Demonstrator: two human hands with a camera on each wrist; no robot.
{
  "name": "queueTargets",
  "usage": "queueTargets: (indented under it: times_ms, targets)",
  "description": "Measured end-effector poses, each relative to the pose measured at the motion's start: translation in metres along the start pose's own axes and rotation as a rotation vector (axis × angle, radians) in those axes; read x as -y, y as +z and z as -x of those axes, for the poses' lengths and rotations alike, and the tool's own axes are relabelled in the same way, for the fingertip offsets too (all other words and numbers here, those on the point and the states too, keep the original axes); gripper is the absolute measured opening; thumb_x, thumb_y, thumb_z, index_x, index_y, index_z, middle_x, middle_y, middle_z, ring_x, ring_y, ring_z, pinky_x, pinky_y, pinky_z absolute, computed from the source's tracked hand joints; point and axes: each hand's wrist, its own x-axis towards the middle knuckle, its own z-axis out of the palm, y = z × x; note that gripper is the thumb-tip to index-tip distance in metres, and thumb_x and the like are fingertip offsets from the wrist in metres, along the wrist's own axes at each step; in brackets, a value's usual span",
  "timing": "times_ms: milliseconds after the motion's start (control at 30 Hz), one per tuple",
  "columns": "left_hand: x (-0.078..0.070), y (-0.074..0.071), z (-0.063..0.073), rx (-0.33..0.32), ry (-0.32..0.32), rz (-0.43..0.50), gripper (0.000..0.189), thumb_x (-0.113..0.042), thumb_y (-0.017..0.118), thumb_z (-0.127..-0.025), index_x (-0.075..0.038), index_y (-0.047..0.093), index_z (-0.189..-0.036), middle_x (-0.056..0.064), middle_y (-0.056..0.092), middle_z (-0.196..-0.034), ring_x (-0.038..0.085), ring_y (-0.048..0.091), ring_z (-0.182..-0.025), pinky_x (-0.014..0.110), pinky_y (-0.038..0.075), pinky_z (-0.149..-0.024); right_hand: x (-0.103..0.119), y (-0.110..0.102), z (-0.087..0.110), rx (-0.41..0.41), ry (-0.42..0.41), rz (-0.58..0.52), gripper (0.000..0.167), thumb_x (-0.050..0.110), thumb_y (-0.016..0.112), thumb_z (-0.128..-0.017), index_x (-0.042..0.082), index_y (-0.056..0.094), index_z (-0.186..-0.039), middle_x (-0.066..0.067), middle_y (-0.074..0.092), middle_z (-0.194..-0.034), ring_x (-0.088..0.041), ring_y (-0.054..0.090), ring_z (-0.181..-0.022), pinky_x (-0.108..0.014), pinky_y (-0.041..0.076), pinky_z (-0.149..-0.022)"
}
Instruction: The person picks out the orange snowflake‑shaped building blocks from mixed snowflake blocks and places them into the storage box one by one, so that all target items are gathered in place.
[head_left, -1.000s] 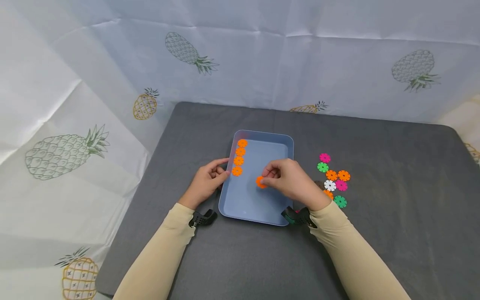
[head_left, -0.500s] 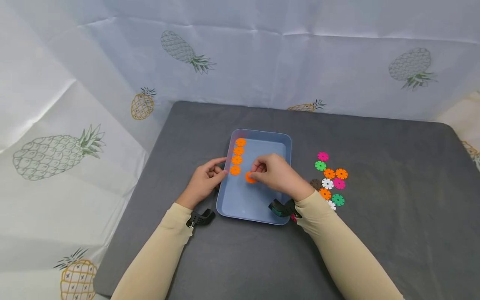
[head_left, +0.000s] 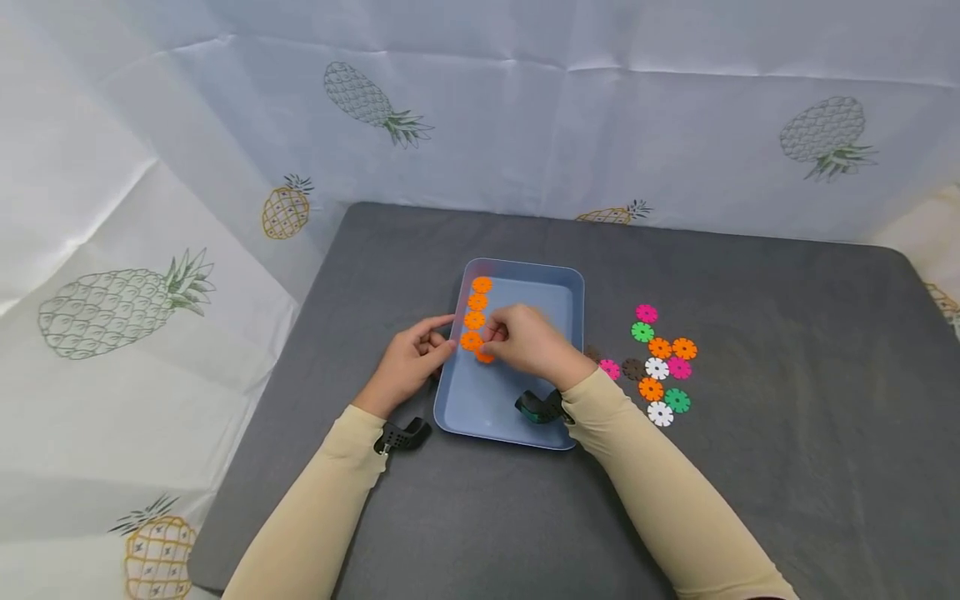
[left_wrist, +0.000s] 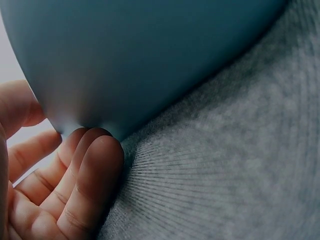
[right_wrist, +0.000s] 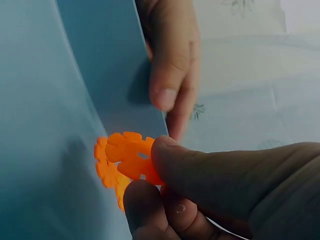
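A blue-grey tray lies on the table, seen close up as a smooth tray wall in the left wrist view. At its left rim, my left hand holds on, thumb over the edge and fingertips against the outer wall. Over the tray, my right hand pinches an orange notched disc between thumb and fingers. Several orange discs stand in a column along the tray's left side. The pinched disc is at the column's near end, overlapping another disc in the right wrist view; whether they touch I cannot tell.
Right of the tray lie loose notched discs: pink, green, white, brown and orange. The dark grey table extends around them, backed by a pineapple-print cloth.
My right hand has carried the orange disc leftward across the tray to the near end of the orange column. The left hand stays on the rim. More loose discs show behind the right arm.
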Motion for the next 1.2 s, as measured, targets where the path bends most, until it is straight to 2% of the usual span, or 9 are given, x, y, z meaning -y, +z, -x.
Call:
queueTargets:
  times_ms: [233,433,733,1033,1200]
  targets:
    - [-0.001,-0.001,0.000,0.013,-0.003,0.018,0.046,-0.009,0.067,-0.103,0.002,0.058,-0.146,0.024,0.068,-0.093,0.017,0.056,-0.059,0.025,0.048,-0.056,0.000,0.010,-0.011,0.043,-0.010,-0.014,0.013,0.010,0.078,-0.094,0.007,0.068,-0.085,-0.004,0.065,-0.081,-0.018,0.056,-0.070,-0.027,0.047,-0.064]
    - [-0.001,0.001,-0.001,0.007,-0.006,0.007,0.044,-0.010,0.067,-0.103,-0.001,0.060,-0.145,0.022,0.068,-0.092,0.015,0.056,-0.059,0.024,0.049,-0.057,-0.007,0.015,-0.015,0.035,-0.037,-0.036,0.013,0.010,0.078,-0.094,0.007,0.069,-0.085,-0.004,0.066,-0.080,-0.017,0.056,-0.069,-0.026,0.046,-0.063]
    - [-0.003,0.001,0.001,0.008,0.011,0.012,0.044,-0.009,0.067,-0.102,0.001,0.061,-0.144,0.021,0.068,-0.091,0.011,0.054,-0.059,0.022,0.044,-0.055,-0.014,0.024,-0.017,0.036,-0.086,-0.061,0.015,0.009,0.078,-0.095,0.007,0.070,-0.083,-0.002,0.064,-0.076,-0.014,0.054,-0.065,-0.025,0.045,-0.061]
    - [-0.002,0.001,0.000,0.009,0.008,0.015,0.044,-0.009,0.067,-0.102,0.001,0.060,-0.144,0.023,0.068,-0.091,0.012,0.055,-0.059,0.023,0.046,-0.056,-0.019,0.026,-0.018,0.059,-0.116,-0.032,0.013,0.009,0.076,-0.094,0.007,0.070,-0.083,-0.002,0.065,-0.075,-0.013,0.054,-0.064,-0.024,0.045,-0.061]
    - [0.000,0.002,0.000,0.005,0.017,0.015,0.043,-0.009,0.067,-0.102,0.001,0.061,-0.143,0.022,0.067,-0.090,0.012,0.055,-0.059,0.023,0.045,-0.055,-0.023,0.027,-0.018,0.069,-0.107,-0.019,0.015,0.010,0.078,-0.094,0.008,0.069,-0.082,-0.001,0.065,-0.074,-0.013,0.054,-0.064,-0.024,0.045,-0.060]
